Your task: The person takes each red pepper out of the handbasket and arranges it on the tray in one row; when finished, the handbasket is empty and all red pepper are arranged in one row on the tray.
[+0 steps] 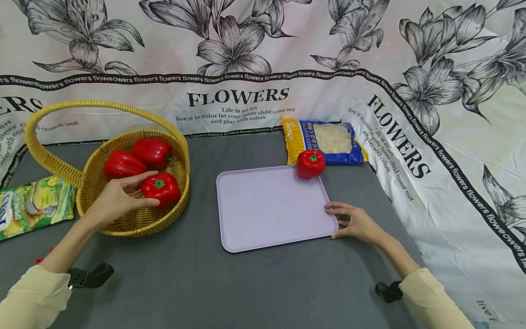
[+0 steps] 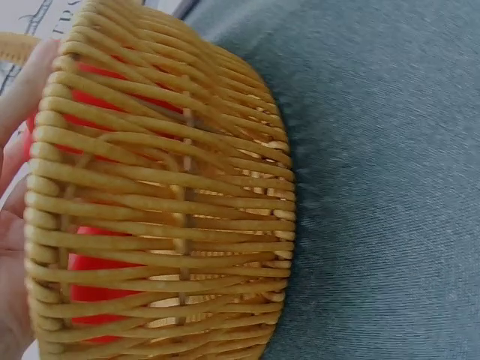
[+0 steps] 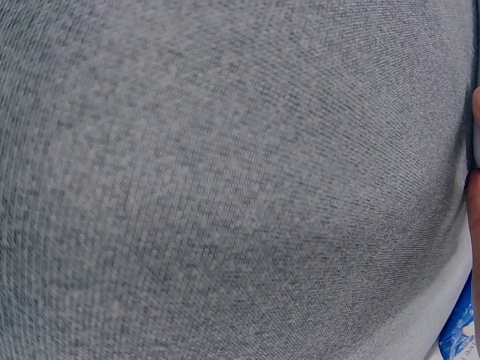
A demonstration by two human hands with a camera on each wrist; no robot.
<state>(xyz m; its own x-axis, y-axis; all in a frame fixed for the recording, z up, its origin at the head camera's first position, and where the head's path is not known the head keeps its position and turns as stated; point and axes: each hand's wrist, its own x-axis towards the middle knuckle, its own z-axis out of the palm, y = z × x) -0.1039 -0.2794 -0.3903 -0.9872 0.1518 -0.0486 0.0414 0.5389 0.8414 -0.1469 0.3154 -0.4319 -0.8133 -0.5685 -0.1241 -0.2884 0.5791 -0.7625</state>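
Note:
My left hand [image 1: 119, 198] reaches over the rim of a yellow wicker basket [image 1: 133, 229] and grips a red bell pepper [image 1: 162, 189] between thumb and fingers. Two more red bell peppers, one at the left [image 1: 123, 164] and one behind [image 1: 152, 153], lie in the basket. The left wrist view shows the woven basket wall [image 2: 165, 195], with red showing through its gaps. My right hand [image 1: 354, 222] holds the lilac tray [image 1: 275, 208] at its front right corner. Another red bell pepper [image 1: 310, 165] sits at the tray's back right corner, overlapping the rim.
Behind the tray lies a blue and yellow pasta bag [image 1: 333, 141]. A green and yellow packet [image 1: 39, 205] lies left of the basket, whose handle [image 1: 107, 106] arches up. A small red thing [image 1: 39, 261] is mostly hidden by my left forearm. Flowered cloth [image 1: 234, 100] borders the grey table [image 1: 230, 292].

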